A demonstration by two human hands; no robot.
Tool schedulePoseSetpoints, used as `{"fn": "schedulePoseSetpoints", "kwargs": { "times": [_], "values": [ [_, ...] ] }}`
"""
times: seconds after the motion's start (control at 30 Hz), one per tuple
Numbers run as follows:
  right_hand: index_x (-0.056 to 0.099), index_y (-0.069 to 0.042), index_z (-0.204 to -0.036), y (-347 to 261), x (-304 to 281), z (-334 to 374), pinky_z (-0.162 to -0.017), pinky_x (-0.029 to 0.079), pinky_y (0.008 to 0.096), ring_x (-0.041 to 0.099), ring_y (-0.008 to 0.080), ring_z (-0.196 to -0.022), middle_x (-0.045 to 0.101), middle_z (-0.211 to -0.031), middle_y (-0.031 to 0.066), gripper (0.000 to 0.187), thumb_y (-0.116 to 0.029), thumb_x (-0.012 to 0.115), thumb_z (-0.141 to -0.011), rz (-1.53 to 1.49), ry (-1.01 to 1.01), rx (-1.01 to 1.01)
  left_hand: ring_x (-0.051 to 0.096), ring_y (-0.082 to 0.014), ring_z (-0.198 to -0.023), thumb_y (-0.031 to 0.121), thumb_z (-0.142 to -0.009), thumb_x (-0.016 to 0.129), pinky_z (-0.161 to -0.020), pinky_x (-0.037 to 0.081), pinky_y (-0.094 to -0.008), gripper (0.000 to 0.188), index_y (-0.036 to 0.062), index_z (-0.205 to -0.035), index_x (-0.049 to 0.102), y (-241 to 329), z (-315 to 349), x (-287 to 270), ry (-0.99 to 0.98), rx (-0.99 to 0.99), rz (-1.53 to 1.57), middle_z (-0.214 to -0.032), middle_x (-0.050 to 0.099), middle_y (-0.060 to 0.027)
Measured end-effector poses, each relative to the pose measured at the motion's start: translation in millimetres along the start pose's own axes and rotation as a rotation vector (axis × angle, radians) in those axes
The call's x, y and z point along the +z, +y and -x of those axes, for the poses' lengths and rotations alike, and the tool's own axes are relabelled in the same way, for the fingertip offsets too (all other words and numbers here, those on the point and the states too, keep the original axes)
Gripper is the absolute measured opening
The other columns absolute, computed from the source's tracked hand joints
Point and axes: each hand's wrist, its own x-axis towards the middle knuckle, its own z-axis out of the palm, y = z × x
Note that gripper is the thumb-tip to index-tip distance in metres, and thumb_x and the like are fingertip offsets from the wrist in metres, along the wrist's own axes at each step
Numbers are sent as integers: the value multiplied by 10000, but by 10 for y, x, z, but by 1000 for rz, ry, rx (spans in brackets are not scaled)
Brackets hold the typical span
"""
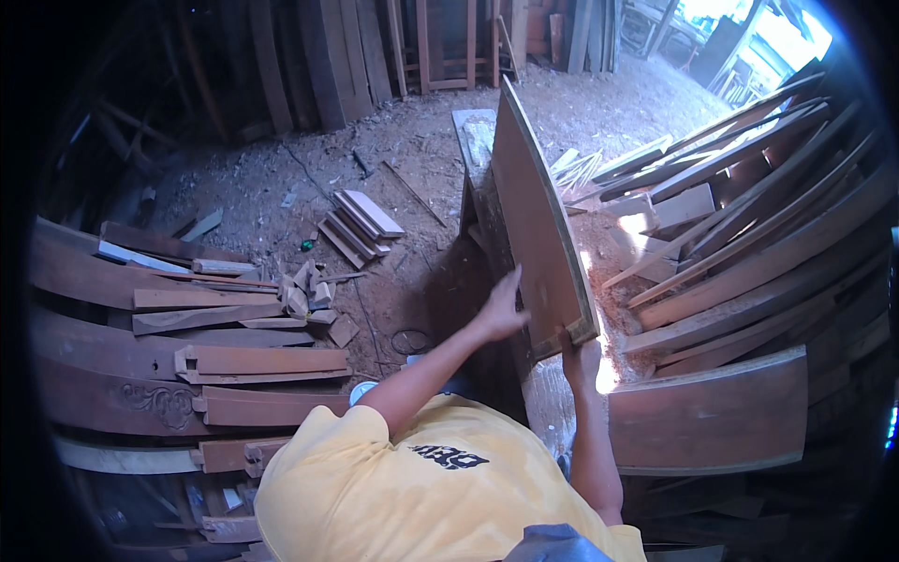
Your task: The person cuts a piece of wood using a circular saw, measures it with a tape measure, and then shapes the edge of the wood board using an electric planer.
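A brown wooden panel (538, 201) with pale edges stands on its long edge, leaning a little, over a narrow workbench (551, 405). My right hand (580, 361) grips the panel's near lower corner, thumb on its brown face and the other fingers hidden behind. Against the left side of the same panel, my left hand (503, 311) has its fingers spread. Whether those fingertips touch the wood or stop just short of it, I cannot tell.
A second wide board (712, 412) lies to the right, below stacked long planks (749, 253). Left are piled timber pieces (272, 361), offcuts (304, 288) and a carved board (154, 403). Short slats (361, 225) lie on the dusty floor (281, 178); boards (342, 61) lean behind.
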Motion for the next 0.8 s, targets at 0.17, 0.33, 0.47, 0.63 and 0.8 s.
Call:
{"fn": "schedulePoseSetpoints", "kwargs": {
  "times": [0.17,0.33,0.47,0.63,0.8],
  "values": [
    [725,37,-1034,-226,282,-592,-707,544,506,716,457,-831,729,-842,244,498,-453,709,-948,31,4,36,131,-460,-1565,290,-771,821,-1269,226,-487,1215,-28,-1627,21,242,164,537,-215,74,-200,-1655,148,-335],
    [730,25,-1053,-488,516,-799,-743,555,519,719,457,-871,736,-878,249,506,-465,730,-927,64,-21,-5,126,-478,-1557,297,-799,833,-1265,232,-476,1198,-68,-1609,29,-161,-237,891,218,27,-87,-1643,152,-345],
    [599,-18,-1362,-291,157,-424,-904,542,479,691,420,-1082,721,-1137,243,646,-388,807,-873,48,-32,85,189,-481,-1542,204,-855,776,-1241,277,-461,1092,-70,-1608,34,218,-295,807,281,27,99,-1645,159,-340],
    [408,23,-1539,420,-246,1016,-1127,402,493,514,440,-1335,571,-1415,280,870,-331,826,-863,344,36,310,258,-479,-1516,135,-873,719,-1203,360,-464,1055,-20,-1629,-1,114,-368,764,408,52,7,-1651,175,-314],
    [503,-39,-1483,711,-719,2433,-1088,415,508,550,435,-1243,614,-1301,257,782,-231,837,-803,660,145,619,487,-473,-1356,88,-869,645,-1057,483,-473,1027,85,-1653,-18,561,-767,202,452,81,62,-1613,275,-305]
  ]
}}
